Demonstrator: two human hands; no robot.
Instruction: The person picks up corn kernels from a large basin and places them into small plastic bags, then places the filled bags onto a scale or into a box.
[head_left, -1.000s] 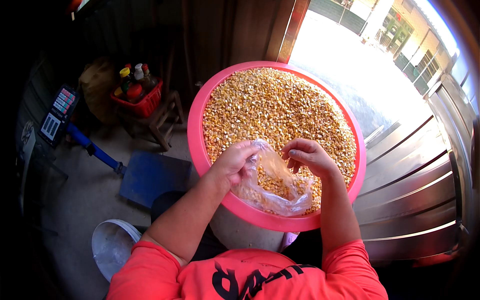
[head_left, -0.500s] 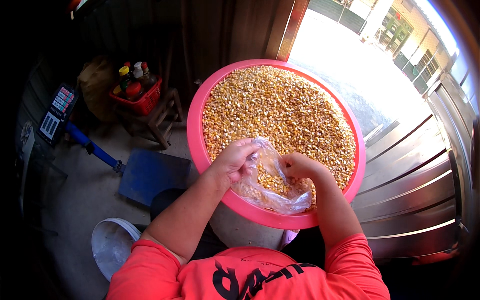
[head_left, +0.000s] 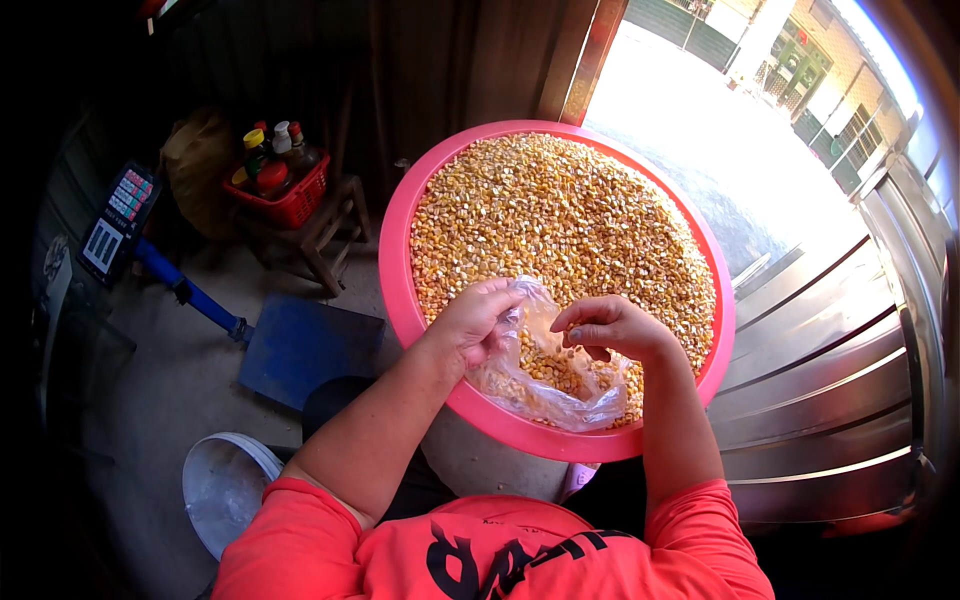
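Observation:
A wide pink basin [head_left: 397, 250] is heaped with dried yellow corn kernels [head_left: 560, 215]. On the near part of the heap lies a clear plastic bag [head_left: 585, 408], its mouth spread apart and some kernels inside it. My left hand [head_left: 478, 322] pinches the left edge of the bag's mouth between thumb and fingers. Over the right side of that mouth hovers my right hand [head_left: 622, 328], fingers bent and parted from the thumb, with nothing visibly gripped. Its palm is hidden.
Below the basin stands a grey round support [head_left: 485, 462]. To the left are a platform scale [head_left: 312, 350] with a blue pole, a white bucket [head_left: 225, 490], and a wooden stool [head_left: 325, 245] bearing a red basket [head_left: 295, 208] of bottles. Metal panels [head_left: 820, 390] flank the right.
My right hand has come away from the bag's right edge and lifted slightly, its fingers now parted. My left hand keeps its pinch on the bag.

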